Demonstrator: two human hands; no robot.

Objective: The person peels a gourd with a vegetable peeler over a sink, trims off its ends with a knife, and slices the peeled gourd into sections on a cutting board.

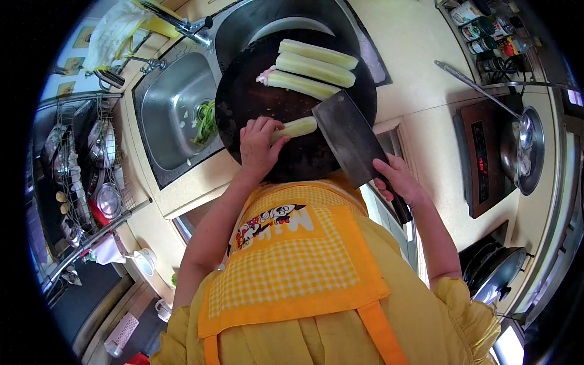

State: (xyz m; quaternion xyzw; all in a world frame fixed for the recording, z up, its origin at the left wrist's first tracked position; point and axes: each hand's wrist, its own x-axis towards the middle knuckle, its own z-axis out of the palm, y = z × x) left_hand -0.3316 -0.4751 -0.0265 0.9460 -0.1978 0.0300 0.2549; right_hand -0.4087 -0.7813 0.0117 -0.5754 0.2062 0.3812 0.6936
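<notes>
My left hand (261, 146) is closed around one end of a pale green, peeled cucumber-like piece (299, 127), holding it flat on a round dark cutting board (243, 91). In my right hand (398, 181) is the handle of a cleaver (348, 137). The wide blade slants over the board's right side, its far corner beside the free end of the held piece; I cannot tell whether they touch. Farther up the board, three more long peeled pieces (316, 68) lie side by side. A small pinkish-white scrap (265, 75) sits at their left end.
The board rests partly over a double sink (176, 109) with green peelings (207, 123) around its drain. On the right, a pan (530, 152) with a ladle (525, 131) stands on a lit cooktop (480, 158). A dish rack (91, 152) is at left, spice jars (477, 29) at upper right.
</notes>
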